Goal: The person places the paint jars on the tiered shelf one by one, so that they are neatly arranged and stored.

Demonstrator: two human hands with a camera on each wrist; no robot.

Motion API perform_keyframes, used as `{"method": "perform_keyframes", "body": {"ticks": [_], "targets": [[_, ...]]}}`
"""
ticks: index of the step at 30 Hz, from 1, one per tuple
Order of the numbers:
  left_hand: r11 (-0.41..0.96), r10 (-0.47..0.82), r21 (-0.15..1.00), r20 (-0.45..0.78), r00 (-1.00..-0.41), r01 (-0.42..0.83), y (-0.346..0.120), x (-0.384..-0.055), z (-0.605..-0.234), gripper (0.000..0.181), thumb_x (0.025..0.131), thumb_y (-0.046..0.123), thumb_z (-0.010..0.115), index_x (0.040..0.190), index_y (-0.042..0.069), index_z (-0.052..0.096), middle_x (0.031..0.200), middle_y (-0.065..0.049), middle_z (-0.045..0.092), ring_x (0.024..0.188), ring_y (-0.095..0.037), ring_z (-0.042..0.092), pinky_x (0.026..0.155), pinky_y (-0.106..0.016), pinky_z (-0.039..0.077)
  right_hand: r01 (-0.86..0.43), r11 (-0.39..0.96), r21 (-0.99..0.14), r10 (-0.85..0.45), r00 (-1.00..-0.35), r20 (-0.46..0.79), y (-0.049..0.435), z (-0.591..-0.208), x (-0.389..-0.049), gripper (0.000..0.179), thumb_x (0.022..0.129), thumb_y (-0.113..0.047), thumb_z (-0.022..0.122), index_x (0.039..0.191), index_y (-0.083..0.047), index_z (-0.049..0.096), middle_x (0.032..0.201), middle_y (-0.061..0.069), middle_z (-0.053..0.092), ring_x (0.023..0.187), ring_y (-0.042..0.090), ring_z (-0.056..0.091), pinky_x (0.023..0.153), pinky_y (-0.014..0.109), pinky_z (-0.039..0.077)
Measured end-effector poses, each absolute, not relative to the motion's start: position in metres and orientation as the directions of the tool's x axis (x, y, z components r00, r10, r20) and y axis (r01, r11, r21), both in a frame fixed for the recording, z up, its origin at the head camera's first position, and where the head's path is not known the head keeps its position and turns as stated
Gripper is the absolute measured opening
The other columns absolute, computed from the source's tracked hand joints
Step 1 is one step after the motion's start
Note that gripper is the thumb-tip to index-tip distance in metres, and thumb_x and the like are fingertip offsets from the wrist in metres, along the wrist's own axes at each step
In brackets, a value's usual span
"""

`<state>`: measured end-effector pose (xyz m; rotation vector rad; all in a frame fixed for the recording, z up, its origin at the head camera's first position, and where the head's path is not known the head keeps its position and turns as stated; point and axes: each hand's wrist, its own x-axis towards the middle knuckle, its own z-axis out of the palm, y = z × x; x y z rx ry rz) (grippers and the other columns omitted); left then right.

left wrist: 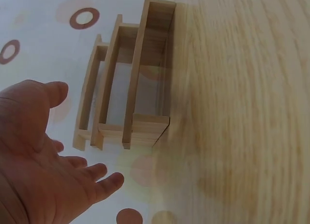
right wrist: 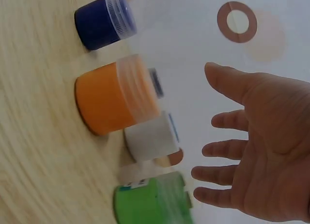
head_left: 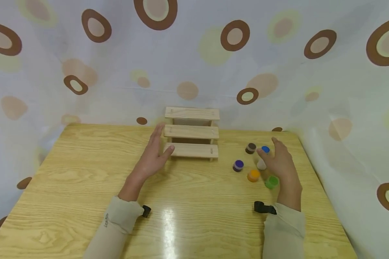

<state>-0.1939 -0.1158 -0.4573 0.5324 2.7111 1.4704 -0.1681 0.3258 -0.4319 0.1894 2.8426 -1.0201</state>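
A pale wooden three-step rack (head_left: 192,132) stands at the back of the table. My left hand (head_left: 150,158) is held at its left end with the thumb spread and nothing in the grasp; in the left wrist view the fingers are apart from the rack (left wrist: 138,74). On the right, my right hand (head_left: 281,163) hovers with spread fingers by several small paint pots. A white pot (head_left: 261,165) and a blue-topped pot (head_left: 265,149) are partly covered by it. Around them are a dark pot (head_left: 251,148), a purple pot (head_left: 238,165), an orange pot (right wrist: 106,98) and a green pot (right wrist: 145,202).
The wood-grain table (head_left: 84,187) reaches back to a wall covering (head_left: 116,64) with brown and beige spots, which also hangs along the right edge. Black wrist mounts (head_left: 265,208) stick out from both sleeves.
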Motion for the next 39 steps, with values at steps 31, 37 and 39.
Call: {"method": "perform_keyframes", "body": {"ticks": [31, 37, 39], "targets": [[0.410, 0.298, 0.898, 0.032, -0.954, 0.158, -0.129, -0.200, -0.481, 0.051, 0.106, 0.002, 0.063, 0.155, -0.002, 0.048, 0.163, -0.019, 0.043, 0.151, -0.037, 0.042, 0.121, -0.041, 0.043, 0.268, 0.671, -0.691, 0.345, -0.938, -0.030, 0.324, -0.470, -0.183, 0.053, 0.107, -0.024, 0.060, 0.150, 0.006, 0.052, 0.138, 0.031, 0.062, 0.126, 0.048, 0.059, 0.110, 0.060, 0.049], [0.332, 0.294, 0.939, -0.010, -0.956, 0.092, -0.132, -0.201, -0.484, 0.053, 0.106, 0.003, 0.064, 0.156, 0.002, 0.048, 0.164, -0.017, 0.043, 0.152, -0.035, 0.042, 0.120, -0.038, 0.044, 0.276, 0.689, -0.670, 0.342, -0.939, -0.036, 0.324, -0.471, -0.183, 0.053, 0.108, -0.028, 0.059, 0.150, 0.004, 0.053, 0.137, 0.031, 0.063, 0.126, 0.049, 0.058, 0.108, 0.061, 0.049], [0.314, 0.290, 0.947, -0.029, -0.957, 0.066, -0.133, -0.201, -0.484, 0.053, 0.106, 0.005, 0.065, 0.156, 0.004, 0.048, 0.164, -0.016, 0.043, 0.151, -0.036, 0.042, 0.118, -0.039, 0.046, 0.281, 0.697, -0.659, 0.340, -0.939, -0.040, 0.324, -0.472, -0.183, 0.053, 0.109, -0.030, 0.057, 0.150, 0.004, 0.053, 0.137, 0.031, 0.063, 0.125, 0.049, 0.058, 0.107, 0.061, 0.049]]}}
